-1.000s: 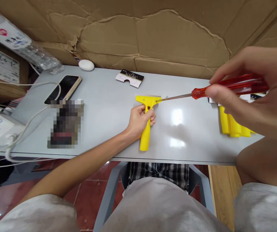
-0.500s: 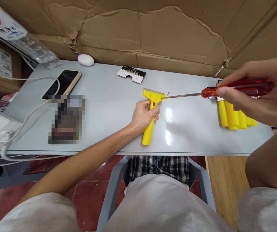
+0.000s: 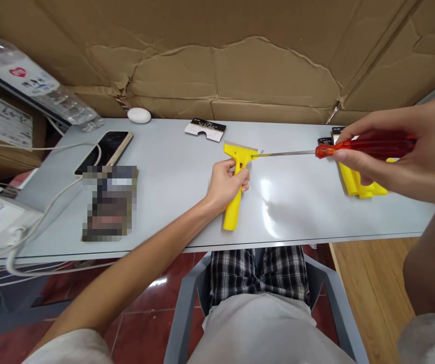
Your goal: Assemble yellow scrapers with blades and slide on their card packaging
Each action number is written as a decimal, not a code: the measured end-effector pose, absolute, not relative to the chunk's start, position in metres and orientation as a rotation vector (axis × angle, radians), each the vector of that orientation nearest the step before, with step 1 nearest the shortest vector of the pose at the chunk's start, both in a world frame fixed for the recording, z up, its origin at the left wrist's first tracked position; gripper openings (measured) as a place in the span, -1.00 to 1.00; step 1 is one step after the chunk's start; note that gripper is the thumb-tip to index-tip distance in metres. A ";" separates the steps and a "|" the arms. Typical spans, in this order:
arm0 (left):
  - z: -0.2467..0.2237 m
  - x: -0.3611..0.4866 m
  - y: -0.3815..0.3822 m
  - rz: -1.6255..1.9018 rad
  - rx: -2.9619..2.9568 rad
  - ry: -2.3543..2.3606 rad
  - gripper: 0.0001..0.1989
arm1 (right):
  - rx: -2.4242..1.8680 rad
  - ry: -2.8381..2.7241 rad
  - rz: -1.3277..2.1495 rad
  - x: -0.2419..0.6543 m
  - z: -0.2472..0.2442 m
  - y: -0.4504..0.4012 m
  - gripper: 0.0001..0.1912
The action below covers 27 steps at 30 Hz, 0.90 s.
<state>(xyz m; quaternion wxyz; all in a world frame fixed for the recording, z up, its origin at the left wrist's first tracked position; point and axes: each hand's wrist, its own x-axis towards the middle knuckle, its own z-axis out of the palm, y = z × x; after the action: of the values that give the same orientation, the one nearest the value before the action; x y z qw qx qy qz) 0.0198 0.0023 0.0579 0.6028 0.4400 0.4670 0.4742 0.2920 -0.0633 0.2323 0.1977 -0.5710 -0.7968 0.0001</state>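
Note:
My left hand [image 3: 228,186] is closed around the neck of a yellow scraper [image 3: 233,210], whose head with a thin metal blade points away from me. In my right hand [image 3: 403,151] is a screwdriver with a clear red handle [image 3: 379,146]. Its long shaft reaches left, and the tip meets the right end of the scraper's head. Several more yellow scrapers [image 3: 350,179] lie at the right, partly hidden behind my right hand.
On the table [image 3: 179,177] lie a black and white card [image 3: 205,130], a white oval object [image 3: 139,115], a phone [image 3: 103,151] and a blurred-out item [image 3: 111,205]. Cables, a white box [image 3: 1,222] and a plastic bottle [image 3: 39,83] are at the left. Cardboard [image 3: 270,76] stands behind.
The camera view has shifted, so the table's back edge sits lower. Both hands keep their grips, and the screwdriver tip stays at the right end of the scraper's head.

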 end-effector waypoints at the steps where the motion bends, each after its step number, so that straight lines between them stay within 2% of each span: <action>1: 0.062 0.015 0.006 1.092 1.060 1.094 -0.82 | -1.660 -2.138 0.069 0.292 0.233 -0.064 -0.80; 4: 0.072 0.000 0.019 1.069 1.387 1.204 -0.87 | -1.769 -1.803 0.139 0.291 0.225 -0.057 -0.84; 7: 0.073 -0.012 0.027 1.110 1.862 1.382 -0.76 | -1.703 -1.665 -0.027 0.286 0.198 -0.034 -0.83; 8: 0.072 -0.014 0.027 1.079 1.974 1.432 -0.78 | -1.665 -1.690 -0.073 0.284 0.184 -0.024 -0.82; 10: 0.070 -0.015 0.025 0.913 2.130 1.521 -0.95 | -1.636 -1.784 0.000 0.281 0.155 -0.002 -0.81; 11: 0.070 -0.014 0.023 0.802 2.186 1.560 -0.92 | -1.612 -1.780 0.008 0.279 0.139 0.008 -0.82; 13: 0.069 -0.014 0.020 0.606 2.269 1.609 -0.68 | -1.583 -1.811 0.032 0.275 0.111 0.026 -0.82; 16: 0.068 -0.016 0.019 0.485 2.316 1.608 -0.47 | -1.569 -1.868 0.066 0.272 0.081 0.045 -0.77; 21: 0.061 -0.021 0.029 0.539 2.349 1.487 -0.51 | -1.739 -2.013 0.121 0.275 0.064 0.068 -0.76; 27: 0.052 -0.020 0.035 0.515 2.447 1.197 -0.57 | -1.852 -2.166 0.014 0.278 0.053 0.077 -0.74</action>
<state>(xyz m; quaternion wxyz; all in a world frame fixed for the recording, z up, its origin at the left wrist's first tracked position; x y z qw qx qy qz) -0.0202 0.0352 0.0519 0.1838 0.8676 0.4244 0.1825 0.2784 0.0769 0.0526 0.1451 -0.6430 -0.7520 0.0047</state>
